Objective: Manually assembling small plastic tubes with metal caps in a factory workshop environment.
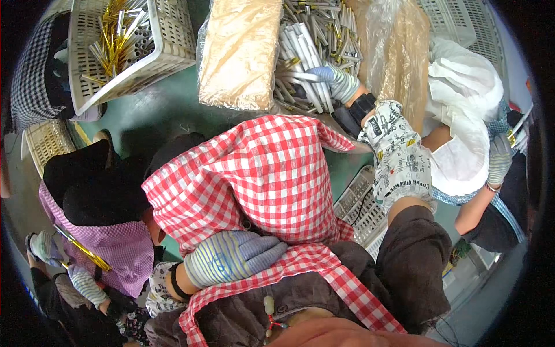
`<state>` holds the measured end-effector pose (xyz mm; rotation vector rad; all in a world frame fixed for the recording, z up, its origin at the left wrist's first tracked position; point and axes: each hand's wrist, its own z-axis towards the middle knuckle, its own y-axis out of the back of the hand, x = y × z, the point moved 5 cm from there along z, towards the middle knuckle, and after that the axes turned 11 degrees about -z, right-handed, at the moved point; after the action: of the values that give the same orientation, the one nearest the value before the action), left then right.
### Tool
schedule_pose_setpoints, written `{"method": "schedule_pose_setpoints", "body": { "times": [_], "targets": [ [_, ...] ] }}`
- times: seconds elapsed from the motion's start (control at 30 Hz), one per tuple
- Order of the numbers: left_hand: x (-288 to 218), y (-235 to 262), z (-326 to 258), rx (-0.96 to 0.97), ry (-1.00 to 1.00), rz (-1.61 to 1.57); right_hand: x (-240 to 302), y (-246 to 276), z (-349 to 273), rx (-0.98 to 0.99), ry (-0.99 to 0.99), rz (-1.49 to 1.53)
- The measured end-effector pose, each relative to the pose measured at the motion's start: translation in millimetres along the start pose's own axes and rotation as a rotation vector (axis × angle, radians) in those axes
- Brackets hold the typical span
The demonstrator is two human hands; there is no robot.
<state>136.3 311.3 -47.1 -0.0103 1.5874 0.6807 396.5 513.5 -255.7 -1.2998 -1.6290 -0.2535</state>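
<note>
The right hand (338, 82), in a striped glove, is reaching forward over a heap of slim white and silver tubes (300, 49). Its fingers are bending over several white ones and touching them; the palm is facing away, so I cannot tell whether they are gripping. The heap is lying between a left cardboard panel (238, 52) and a right cardboard panel (396, 63), both showing clear plastic film. A black wristband (354, 113) is circling the right wrist, just above a printed sleeve cover (399, 153).

The left hand (234, 257), also gloved, is resting against the red-checked apron (277, 173), its fingers lying close together; their undersides are hidden, so I cannot tell whether they are holding cloth.

At upper left, a white crate (173, 34) is holding gold and silver tubes. A co-worker's gloved hand (87, 283) is working near a gold strip at left, while another co-worker's hand (499, 162) is showing at right, near white tubes.
</note>
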Motion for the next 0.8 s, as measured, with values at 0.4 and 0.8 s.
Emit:
{"method": "schedule_pose_setpoints", "body": {
  "times": [0.4, 0.8],
  "targets": [
    [-27.2, -16.8, -39.5, -0.118, -0.053, -0.091, 77.4, -67.1, -106.1, -0.11, 0.147, -0.304],
    [-33.3, -44.4, -163.9, -1.0, -0.342, -0.898, 9.6, -362.0, -245.4, 0.266, -0.324, -0.746]
  ]
}}
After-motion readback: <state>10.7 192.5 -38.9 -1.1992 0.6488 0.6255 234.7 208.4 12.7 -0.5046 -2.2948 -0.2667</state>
